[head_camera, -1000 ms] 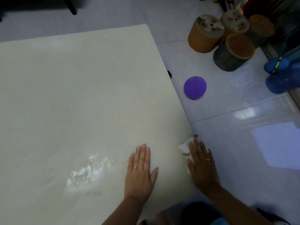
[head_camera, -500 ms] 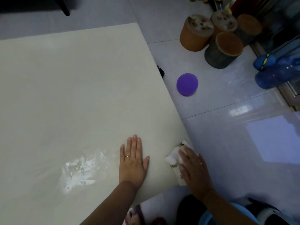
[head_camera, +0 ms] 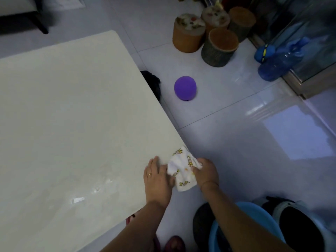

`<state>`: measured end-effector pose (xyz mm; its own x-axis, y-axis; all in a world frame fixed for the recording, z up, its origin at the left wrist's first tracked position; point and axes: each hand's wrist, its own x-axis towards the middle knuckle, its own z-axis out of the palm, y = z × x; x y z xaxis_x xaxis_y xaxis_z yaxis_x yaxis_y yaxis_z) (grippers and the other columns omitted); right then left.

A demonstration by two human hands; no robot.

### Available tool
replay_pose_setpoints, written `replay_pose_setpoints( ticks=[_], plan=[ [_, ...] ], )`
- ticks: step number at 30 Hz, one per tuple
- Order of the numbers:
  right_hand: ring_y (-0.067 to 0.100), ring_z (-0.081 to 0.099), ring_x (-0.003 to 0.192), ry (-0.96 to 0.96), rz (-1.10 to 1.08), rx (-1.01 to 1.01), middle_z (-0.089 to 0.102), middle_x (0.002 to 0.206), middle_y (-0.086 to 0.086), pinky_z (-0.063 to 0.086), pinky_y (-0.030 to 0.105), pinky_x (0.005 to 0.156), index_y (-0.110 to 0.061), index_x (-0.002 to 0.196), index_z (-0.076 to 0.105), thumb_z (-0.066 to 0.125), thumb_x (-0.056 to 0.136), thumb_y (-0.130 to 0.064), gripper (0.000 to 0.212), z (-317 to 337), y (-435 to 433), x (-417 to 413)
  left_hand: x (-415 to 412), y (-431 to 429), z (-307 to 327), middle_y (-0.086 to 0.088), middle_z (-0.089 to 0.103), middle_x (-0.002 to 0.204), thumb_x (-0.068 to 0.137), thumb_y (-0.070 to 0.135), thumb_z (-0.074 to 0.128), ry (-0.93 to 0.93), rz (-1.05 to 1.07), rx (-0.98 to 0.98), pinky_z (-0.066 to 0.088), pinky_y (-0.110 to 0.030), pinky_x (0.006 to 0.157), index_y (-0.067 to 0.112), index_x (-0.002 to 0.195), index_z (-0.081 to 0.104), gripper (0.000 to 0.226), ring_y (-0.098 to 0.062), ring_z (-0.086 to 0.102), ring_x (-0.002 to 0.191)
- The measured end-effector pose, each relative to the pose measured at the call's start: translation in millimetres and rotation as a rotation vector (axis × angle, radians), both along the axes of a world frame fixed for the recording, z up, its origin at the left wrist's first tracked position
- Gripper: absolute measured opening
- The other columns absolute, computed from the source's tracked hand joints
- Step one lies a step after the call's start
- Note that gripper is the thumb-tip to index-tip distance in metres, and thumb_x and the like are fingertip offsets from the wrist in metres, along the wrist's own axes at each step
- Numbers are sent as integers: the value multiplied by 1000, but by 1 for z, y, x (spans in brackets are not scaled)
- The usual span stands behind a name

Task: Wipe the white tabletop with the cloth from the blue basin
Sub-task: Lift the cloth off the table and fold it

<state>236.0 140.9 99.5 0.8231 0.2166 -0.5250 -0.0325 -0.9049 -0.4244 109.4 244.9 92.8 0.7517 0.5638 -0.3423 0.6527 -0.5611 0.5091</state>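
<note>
Right at the table's near corner, the right hand is gripping the bunched cloth (blue basin sitting on the floor nearby), while the left hand is lying flat beside it, fingers straight.

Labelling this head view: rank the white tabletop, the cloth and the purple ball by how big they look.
1. white tabletop, largest by far.
2. cloth.
3. purple ball, smallest here, though it lies farther from the camera.
</note>
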Motion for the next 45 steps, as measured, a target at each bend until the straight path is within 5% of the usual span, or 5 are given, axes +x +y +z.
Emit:
replay_pose_setpoints(
  ticks=[6, 12, 21, 31, 45],
  plan=[
    [22, 56, 82, 347, -366, 285, 62, 94, 16, 42, 24, 60, 3, 103, 62, 60, 87, -8, 19, 19, -57, -18, 12, -39, 25, -2, 63, 100, 94, 15, 52, -209, 56, -408, 39, -24, 80, 18, 100, 54, 7, -23, 59, 96],
    [31, 59, 83, 469, -750, 583, 64, 101, 29, 49, 35, 66, 4, 108, 61, 50, 91, 2, 20, 32, -145, -56, 33, -99, 37, -1, 44, 76, 84, -2, 63, -133, 126, -872, 46, -29, 64, 11, 87, 43, 24, -14, 45, 70],
    [31, 64, 90, 461, -1226, 713, 63, 106, 13, 56, 35, 59, -13, 111, 53, 54, 87, 5, 30, 2, -242, -160, 3, -171, -8, -12, 51, 110, 81, -4, 64, 217, -291, -885, 51, -30, 69, 25, 129, 29, 66, -24, 56, 92],
    [25, 62, 82, 303, -1387, 621, 63, 96, 11, 55, 34, 67, -8, 109, 55, 57, 87, 3, 25, -55, -286, -248, -45, -237, -71, -8, 55, 104, 89, -2, 52, 217, -490, -671, 41, -10, 54, 22, 108, 38, 33, -16, 56, 80],
    [3, 53, 70, 266, -1356, 312, 57, 78, -6, 39, 16, 54, -16, 88, 56, 63, 88, -19, 8, -154, -330, -281, -74, -300, -150, -11, 45, 120, 90, -4, 43, 185, -961, -209, 39, -28, 78, 5, 117, 51, 30, -25, 50, 99]
  ],
)
